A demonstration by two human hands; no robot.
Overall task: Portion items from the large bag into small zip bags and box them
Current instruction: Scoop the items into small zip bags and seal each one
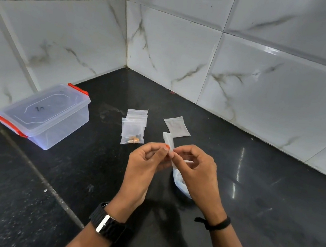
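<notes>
hands (168, 157) pinching small zip bag (168, 142), counter (42, 200) open around

Left grip (148, 159) and right grip (194, 165) pinch together, fingers curled.

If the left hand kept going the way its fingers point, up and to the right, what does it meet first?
The left hand would meet the small bag it already pinches, then the right hand's fingertips almost at once; depth is unclear.
</notes>
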